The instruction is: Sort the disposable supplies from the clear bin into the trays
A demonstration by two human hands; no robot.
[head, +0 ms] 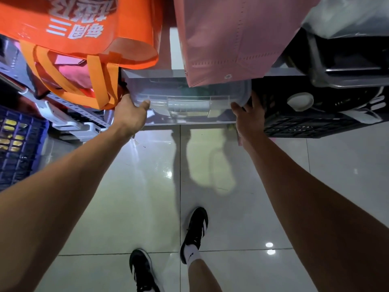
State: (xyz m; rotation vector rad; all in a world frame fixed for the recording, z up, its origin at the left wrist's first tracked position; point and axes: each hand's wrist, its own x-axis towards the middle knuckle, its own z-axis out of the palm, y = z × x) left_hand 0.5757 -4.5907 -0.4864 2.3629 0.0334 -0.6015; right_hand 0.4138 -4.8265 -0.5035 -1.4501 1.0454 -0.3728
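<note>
On shelf, beneath orange bag (80, 39) and pink bag (227, 39): clear bin (189, 95). Left hand (131, 114) grips left corner, thumb on rim. Right hand (249, 114) curled round right corner.

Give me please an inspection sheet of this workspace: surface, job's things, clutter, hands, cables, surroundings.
Surface: grey shelf carrying the bin; glossy tiled floor below.
Job's things: clear bin on the shelf, lid on; contents not readable; trays not seen.
Clutter: orange bag and pink bag hanging over the bin; black crate at right; blue crate at left.
Hands: left hand grips the bin's left corner; right hand holds its right corner.
Cables: nothing seen.
Surroundings: person's black shoes on the floor.
</note>
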